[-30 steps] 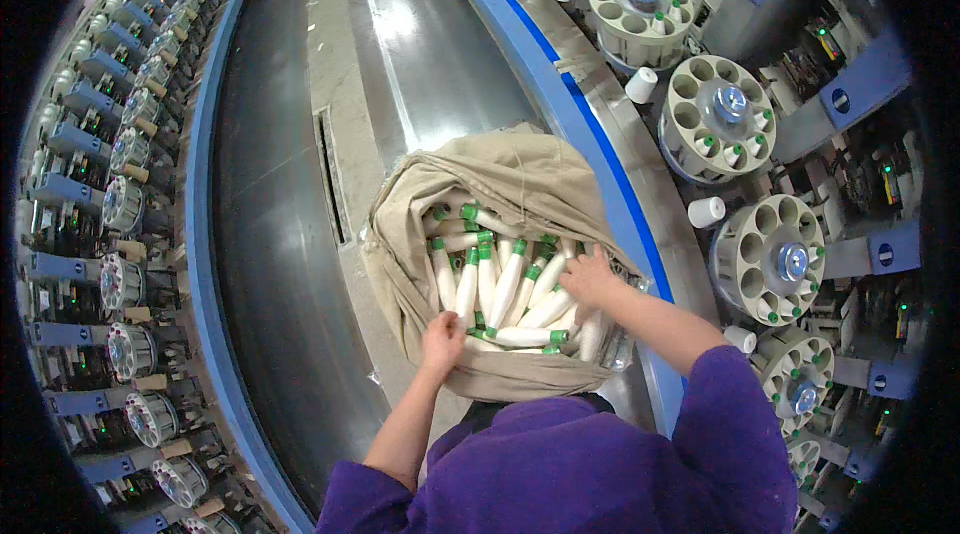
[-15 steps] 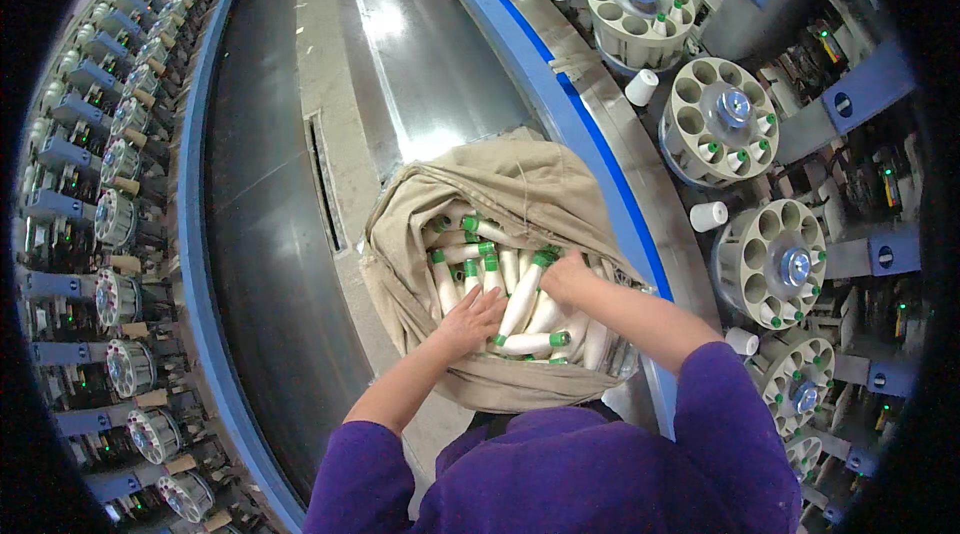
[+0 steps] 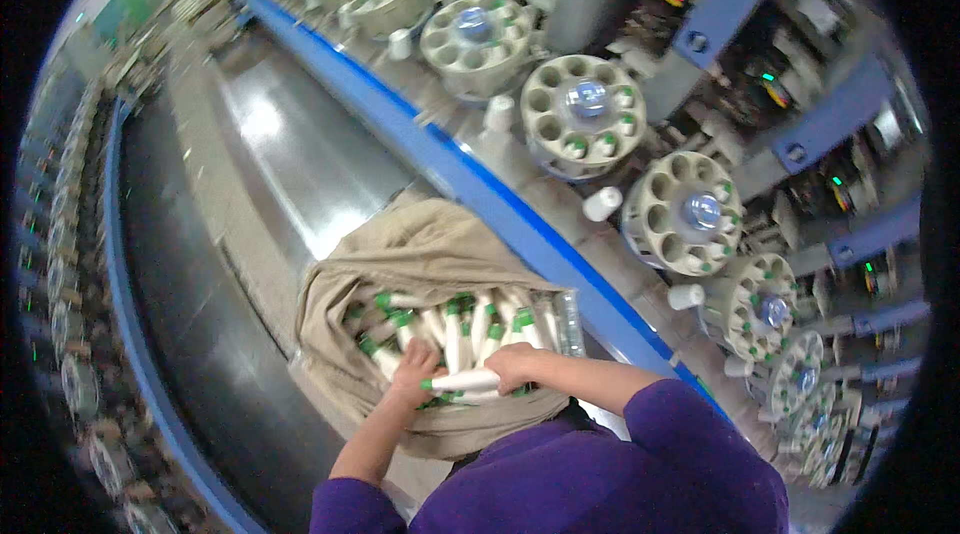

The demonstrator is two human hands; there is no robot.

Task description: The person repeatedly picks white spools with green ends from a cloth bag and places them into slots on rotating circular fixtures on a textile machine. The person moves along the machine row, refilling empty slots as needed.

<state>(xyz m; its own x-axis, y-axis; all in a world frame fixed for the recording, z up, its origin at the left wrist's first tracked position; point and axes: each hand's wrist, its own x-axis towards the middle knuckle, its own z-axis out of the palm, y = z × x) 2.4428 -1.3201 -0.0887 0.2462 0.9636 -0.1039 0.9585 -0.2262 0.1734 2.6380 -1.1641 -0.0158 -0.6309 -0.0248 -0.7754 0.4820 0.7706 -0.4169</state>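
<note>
Beside a row of round bobbin magazines [image 3: 562,114], we see a beige cloth sack [image 3: 420,239] heaped with green-tipped yarn bobbins [image 3: 452,339]. Over the heap the left hand [image 3: 411,376], fingers slightly parted, and the right hand [image 3: 515,366], fingers pinching one end, flank a single white bobbin [image 3: 463,381], though we cannot tell whether the left touches it. We judge the step in hand as singling out this bobbin, and the next move to call for a grip clear of the rest.

Held bobbin [image 3: 465,380]: 1 unit; white, green-tipped; near-horizontal above the heap, right end in the right hand [image 3: 512,367], green tip at the left hand [image 3: 413,374].
Loose bobbins [image 3: 453,342]: white, green-ended; heaped at mixed angles inside the open beige sack [image 3: 410,242].
</note>
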